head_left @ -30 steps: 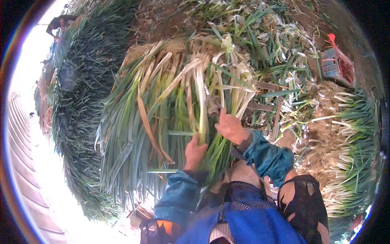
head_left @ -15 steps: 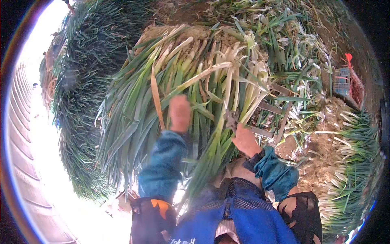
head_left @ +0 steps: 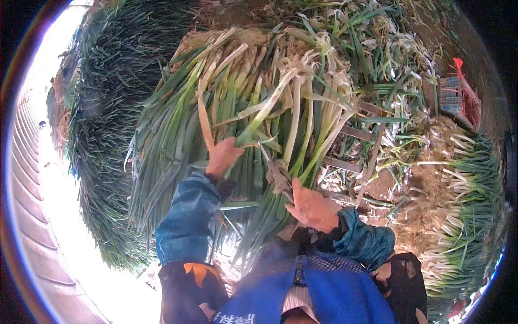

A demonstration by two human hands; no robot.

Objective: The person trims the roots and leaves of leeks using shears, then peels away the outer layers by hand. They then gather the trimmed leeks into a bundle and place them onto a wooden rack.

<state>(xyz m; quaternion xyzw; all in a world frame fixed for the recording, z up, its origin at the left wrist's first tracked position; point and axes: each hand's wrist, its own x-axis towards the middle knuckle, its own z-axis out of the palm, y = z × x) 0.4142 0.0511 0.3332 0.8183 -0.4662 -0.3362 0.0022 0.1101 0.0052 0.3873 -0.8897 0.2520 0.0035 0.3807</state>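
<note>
A large heap of long green onions (head_left: 178, 146) lies before me, roots at the back and leaves toward me. My left hand (head_left: 224, 155) is closed around the leaves of one stalk (head_left: 267, 108), whose pale end points up and right. My right hand (head_left: 314, 208) is closed on a metal cutting tool (head_left: 279, 175) with a cloth-like wrap. Its thin blade points up and left, close to the held leaves. More leaves hang below the tool, toward my lap.
A metal frame (head_left: 359, 133) stands right of the heap, over scattered trimmings (head_left: 399, 70). Rows of onions (head_left: 464, 216) line the far right, below a blue and red crate (head_left: 458, 97). A tall pile of green leaves (head_left: 108, 108) fills the left.
My left hand has moved down and left with the leaves, swinging the stalk steeper. My right hand and the tool have moved left and slightly down, and the blade now shows beside the leaves.
</note>
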